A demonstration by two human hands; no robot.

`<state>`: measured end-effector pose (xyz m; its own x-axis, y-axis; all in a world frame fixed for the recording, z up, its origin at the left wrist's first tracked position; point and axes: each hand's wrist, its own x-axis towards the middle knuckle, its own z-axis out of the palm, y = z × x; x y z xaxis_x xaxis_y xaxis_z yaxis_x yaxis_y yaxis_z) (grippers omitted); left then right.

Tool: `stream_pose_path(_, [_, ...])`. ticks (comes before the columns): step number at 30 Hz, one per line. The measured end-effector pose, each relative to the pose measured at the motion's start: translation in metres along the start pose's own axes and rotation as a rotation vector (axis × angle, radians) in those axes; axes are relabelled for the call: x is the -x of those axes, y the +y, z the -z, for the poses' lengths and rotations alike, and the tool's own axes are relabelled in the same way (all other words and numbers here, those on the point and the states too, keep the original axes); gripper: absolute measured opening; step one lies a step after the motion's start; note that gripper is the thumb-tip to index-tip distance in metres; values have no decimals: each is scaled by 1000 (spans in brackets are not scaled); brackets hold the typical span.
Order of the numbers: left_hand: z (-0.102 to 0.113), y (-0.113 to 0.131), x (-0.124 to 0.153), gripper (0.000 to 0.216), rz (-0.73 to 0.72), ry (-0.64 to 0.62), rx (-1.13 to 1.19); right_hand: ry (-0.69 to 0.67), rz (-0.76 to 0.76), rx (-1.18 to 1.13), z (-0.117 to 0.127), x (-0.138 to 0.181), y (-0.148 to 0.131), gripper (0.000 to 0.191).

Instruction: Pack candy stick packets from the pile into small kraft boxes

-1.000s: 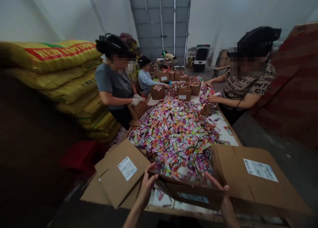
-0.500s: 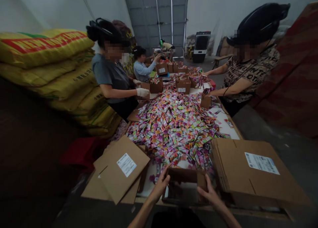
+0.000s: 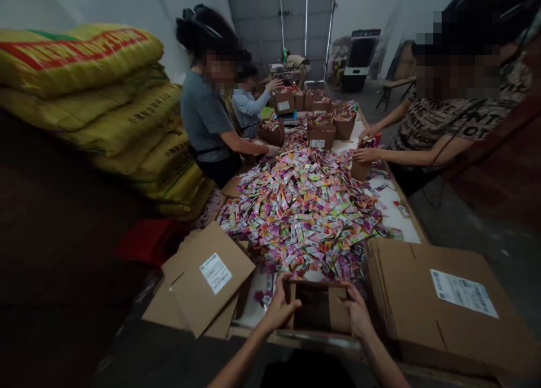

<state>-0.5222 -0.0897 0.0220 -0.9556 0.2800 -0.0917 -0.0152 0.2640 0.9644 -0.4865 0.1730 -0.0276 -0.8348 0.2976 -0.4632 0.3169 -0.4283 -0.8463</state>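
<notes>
A cardboard box (image 3: 319,326) stands at the near edge of the table, its opening towards me and dark inside. My left hand (image 3: 281,306) grips its left wall, with the thumb on the inner side. Around the right wall my right hand (image 3: 357,309) is closed, thumb over a flap. Just beyond the box lies a large heap of small colourful packets (image 3: 304,213). Flat cardboard sheets with a white label (image 3: 215,272) lie to the left of my left hand. A taller stack of flattened boxes (image 3: 422,281) sits to the right of my right hand.
A co-worker in grey (image 3: 211,106) reaches into the heap on the left; another in a patterned shirt (image 3: 448,117) holds a box on the right. Packet-filled boxes (image 3: 321,135) stand farther back. Yellow sacks (image 3: 127,112) and a red stool (image 3: 147,241) are at the left.
The box's inside has turned from showing a pale bottom to dark, with flaps now folded in at both sides. Both hands stay on it. The left co-worker's hand has moved to the heap.
</notes>
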Motion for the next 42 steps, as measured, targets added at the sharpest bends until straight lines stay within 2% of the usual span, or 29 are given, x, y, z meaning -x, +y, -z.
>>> stream_pose_path(3, [-4,-20,15,47,-66,46,-108,17,-23,-39,5,13,5,25])
stream_pose_path(5, [-1,-29,22,29,-95,109,-194,37,-2,-31,4,17,5,18])
stream_pose_path(8, [12,-32,30,27,-136,113,-268,23,68,41,2,18,4,2])
stream_pose_path(10, [26,-24,35,28,-190,-20,-329,-16,116,129,2,17,3,8])
stream_pose_path(11, [34,-17,39,35,-222,-127,-385,-39,137,175,2,17,3,9])
stream_pose_path(13, [49,0,46,80,-254,-348,-526,-79,165,257,4,18,4,9])
stream_pose_path(14, [54,9,49,104,-247,-433,-593,-91,174,292,5,19,4,10])
stream_pose_path(15, [58,16,51,119,-224,-479,-643,-97,180,324,7,20,3,11])
stream_pose_path(16, [59,21,51,121,-192,-482,-668,-100,181,359,9,19,1,12])
stream_pose_path(17, [59,23,51,113,-166,-466,-683,-115,181,401,12,18,-2,13])
stream_pose_path(18, [57,22,49,98,-155,-444,-696,-150,184,458,15,17,-7,14])
stream_pose_path(20, [46,13,45,66,-182,-388,-743,-306,189,614,21,12,-18,15])
stream_pose_path(22, [30,0,44,51,-257,-332,-843,-488,216,772,18,9,-29,16])
stream_pose_path(23, [21,-6,45,53,-299,-301,-909,-528,256,841,11,8,-32,17])
stream_pose_path(24, [11,-11,48,59,-334,-265,-976,-507,318,904,1,9,-32,20])
stream_pose_path(26, [-5,-16,55,73,-386,-187,-1092,-317,505,1027,-28,14,-24,27])
stream_pose_path(28, [-16,-16,62,98,-428,-140,-1159,-129,741,1145,-59,21,-4,33])
stream_pose_path(30, [-21,-15,65,114,-458,-117,-1185,-132,976,1246,-80,29,22,35])
stream_pose_path(33, [-24,-17,66,123,-469,-101,-1190,-226,1201,1299,-86,35,56,39])
stream_pose_path(37, [-25,-20,65,129,-446,-142,-1210,-202,1255,1228,-74,37,74,46])
stream_pose_path(40, [-20,-13,57,101,-384,-272,-1255,-218,1210,1167,-72,38,71,46])
stream_pose_path(42, [-17,-4,47,85,-366,-388,-1216,-258,1107,1107,-73,41,63,43])
